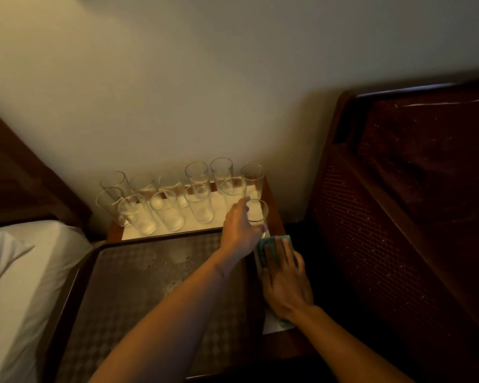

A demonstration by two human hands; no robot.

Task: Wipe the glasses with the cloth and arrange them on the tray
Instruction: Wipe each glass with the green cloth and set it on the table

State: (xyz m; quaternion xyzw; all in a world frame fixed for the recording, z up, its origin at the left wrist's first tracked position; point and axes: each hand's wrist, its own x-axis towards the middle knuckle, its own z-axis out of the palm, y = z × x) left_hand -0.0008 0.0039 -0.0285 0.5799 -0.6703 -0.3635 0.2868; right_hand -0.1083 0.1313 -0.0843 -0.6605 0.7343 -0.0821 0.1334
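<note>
Several clear tall glasses (pixel 169 210) stand in rows on a small wooden bedside table (pixel 274 205) against the wall. My left hand (pixel 239 228) reaches across and grips the nearest glass (pixel 258 214) at the table's right front. A dark patterned tray (pixel 138 294) lies in front of the glasses with nothing standing on it. My right hand (pixel 285 283) lies flat, fingers straight, on a green cloth (pixel 268 243) just right of the tray.
A white pillow and sheet (pixel 20 286) lie at the left. A dark wooden headboard with mesh panel (pixel 398 230) rises at the right. A plain wall (pixel 205 92) stands behind the glasses. White paper (pixel 271 324) shows under the cloth.
</note>
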